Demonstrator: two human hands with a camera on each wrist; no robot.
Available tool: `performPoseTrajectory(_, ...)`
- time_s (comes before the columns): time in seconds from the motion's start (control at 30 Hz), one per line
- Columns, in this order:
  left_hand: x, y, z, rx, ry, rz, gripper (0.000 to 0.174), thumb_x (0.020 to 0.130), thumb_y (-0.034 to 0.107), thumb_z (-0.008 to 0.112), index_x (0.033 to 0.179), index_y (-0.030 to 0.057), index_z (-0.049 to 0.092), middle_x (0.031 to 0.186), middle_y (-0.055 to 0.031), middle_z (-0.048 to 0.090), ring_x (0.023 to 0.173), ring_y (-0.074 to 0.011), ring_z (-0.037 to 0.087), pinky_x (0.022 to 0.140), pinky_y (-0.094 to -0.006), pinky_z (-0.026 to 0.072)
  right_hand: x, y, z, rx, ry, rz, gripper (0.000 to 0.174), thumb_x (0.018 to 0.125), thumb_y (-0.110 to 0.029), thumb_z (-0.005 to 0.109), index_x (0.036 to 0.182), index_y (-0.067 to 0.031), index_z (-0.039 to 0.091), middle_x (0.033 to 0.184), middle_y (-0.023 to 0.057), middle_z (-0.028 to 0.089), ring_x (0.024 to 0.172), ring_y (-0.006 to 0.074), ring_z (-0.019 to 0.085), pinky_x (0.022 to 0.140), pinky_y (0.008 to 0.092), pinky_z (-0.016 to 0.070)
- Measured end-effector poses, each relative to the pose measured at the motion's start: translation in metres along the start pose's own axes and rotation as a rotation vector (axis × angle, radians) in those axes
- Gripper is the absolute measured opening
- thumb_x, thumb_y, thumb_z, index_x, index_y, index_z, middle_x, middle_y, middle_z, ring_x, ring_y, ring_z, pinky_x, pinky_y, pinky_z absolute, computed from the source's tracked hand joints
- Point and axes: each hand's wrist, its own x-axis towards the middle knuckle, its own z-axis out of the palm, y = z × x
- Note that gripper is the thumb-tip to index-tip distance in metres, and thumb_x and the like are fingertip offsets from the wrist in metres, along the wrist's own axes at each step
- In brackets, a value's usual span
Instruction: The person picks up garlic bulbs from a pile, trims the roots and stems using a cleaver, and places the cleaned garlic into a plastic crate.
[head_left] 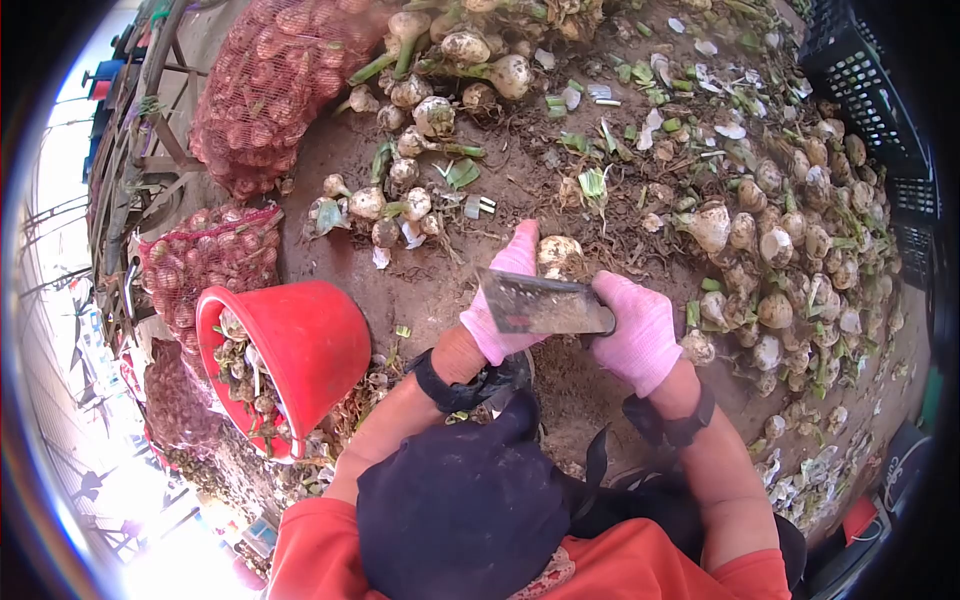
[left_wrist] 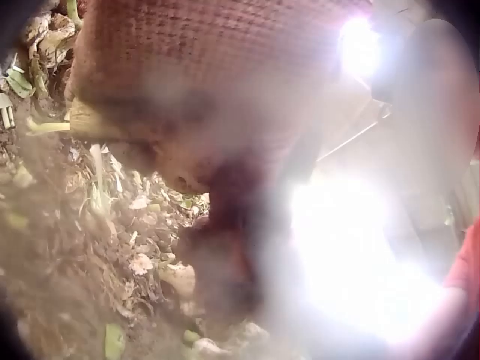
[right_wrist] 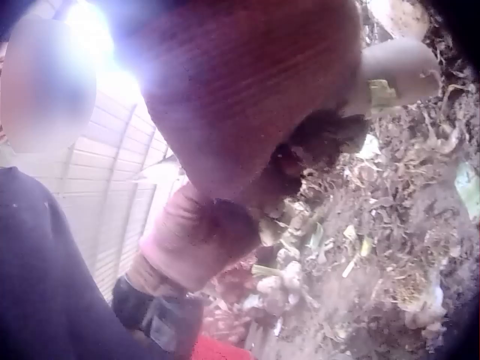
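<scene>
Both hands wear pink gloves. The right hand (head_left: pixel 640 335) grips the dark handle of a broad-bladed knife (head_left: pixel 548 306), its dirty metal blade pointing left across the left palm. The left hand (head_left: pixel 503 305) holds a pale garlic bulb (head_left: pixel 560 256) just beyond the blade, one digit stretched along the bulb's left side. The blade hides most of that grasp. In the left wrist view, a short yellowish stem (left_wrist: pixel 86 121) pokes out below the blurred glove. The right wrist view shows the left glove (right_wrist: pixel 199 236) beyond the right one.
Garlic bulbs (head_left: pixel 775 310) lie heaped at right, near black crates (head_left: pixel 865 90). More stalked garlic (head_left: pixel 465 45) is piled ahead. Red mesh sacks (head_left: pixel 265 95) of bulbs stand at left. A tilted red bucket (head_left: pixel 325 335) holds trimmings. Peelings cover the soil.
</scene>
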Motion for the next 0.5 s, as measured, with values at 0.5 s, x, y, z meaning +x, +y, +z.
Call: performPoseTrajectory(0.5,-0.026,-0.011,0.016,0.092,-0.097,0.135,0.048,0.091,0.045,0.055,0.119,0.0067,0.05,0.11,-0.0073,0.062,0.105,-0.0196,0.058,0.104,-0.0347,0.0378,0.008,0.097,0.028,0.008,0.216,0.353,0.035,0.067,-0.009,0.064,0.102,-0.0037,0.06,0.086,0.0194,0.066,0.082,0.0374,0.063,0.074,0.0416,0.0504)
